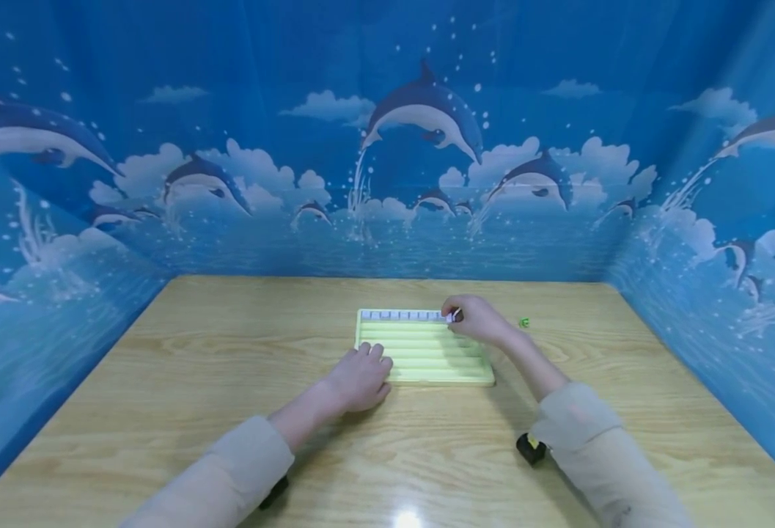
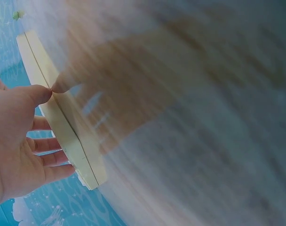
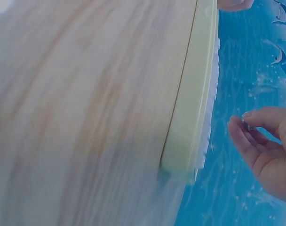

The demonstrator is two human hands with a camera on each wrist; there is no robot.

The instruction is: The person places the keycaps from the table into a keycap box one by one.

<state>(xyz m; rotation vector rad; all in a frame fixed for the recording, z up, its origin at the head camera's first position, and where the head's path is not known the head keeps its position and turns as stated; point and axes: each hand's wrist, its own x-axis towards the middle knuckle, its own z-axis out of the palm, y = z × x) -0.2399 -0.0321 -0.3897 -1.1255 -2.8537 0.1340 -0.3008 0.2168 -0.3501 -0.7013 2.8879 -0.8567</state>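
A pale yellow-green tray with ridged rows [image 1: 427, 359] lies on the table, with several small white tiles [image 1: 403, 315] lined up along its far row. My left hand [image 1: 361, 378] holds the tray's near left part; in the left wrist view the thumb [image 2: 39, 94] presses the front wall while the fingers reach over the rim. At the far right end of the tile row, my right hand [image 1: 476, 317] pinches a small white tile [image 1: 452, 317] between thumb and fingertips. Mostly hidden by the fingers, that tile shows as a tiny greyish piece in the right wrist view.
A small bright green piece [image 1: 524, 323] lies right of the tray, beyond the right forearm. Wood-grain table [image 1: 242, 330] surrounds the tray. A blue dolphin-print curtain [image 1: 387, 242] encloses the back and sides. Black wrist devices [image 1: 530, 449] sit under the sleeves.
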